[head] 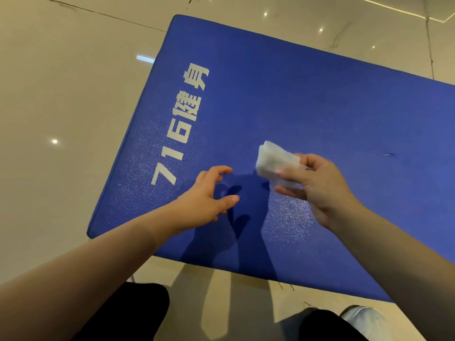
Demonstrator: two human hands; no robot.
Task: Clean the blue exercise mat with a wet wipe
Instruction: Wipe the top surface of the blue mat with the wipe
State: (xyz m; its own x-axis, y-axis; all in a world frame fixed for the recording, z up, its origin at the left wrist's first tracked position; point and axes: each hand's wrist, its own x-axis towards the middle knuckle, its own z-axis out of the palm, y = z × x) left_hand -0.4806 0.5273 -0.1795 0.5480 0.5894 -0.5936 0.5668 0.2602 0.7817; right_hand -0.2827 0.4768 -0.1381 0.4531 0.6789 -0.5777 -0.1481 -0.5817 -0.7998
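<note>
The blue exercise mat (283,99) lies on the floor with white printed characters along its left part. My right hand (317,188) holds a folded white wet wipe (277,161) between thumb and fingers, a little above the mat. My left hand (209,193) hovers above the mat to the left of the wipe, fingers spread and loosely curved, holding nothing. Both hands cast shadows on the mat below them. Damp, shiny patches show on the mat near its left and near edges.
Glossy beige floor tiles (61,107) surround the mat, with ceiling lights reflected in them. My dark trouser legs (123,313) and a light shoe (364,321) are at the bottom, just before the mat's near edge. A small dark mark (390,155) sits on the mat at right.
</note>
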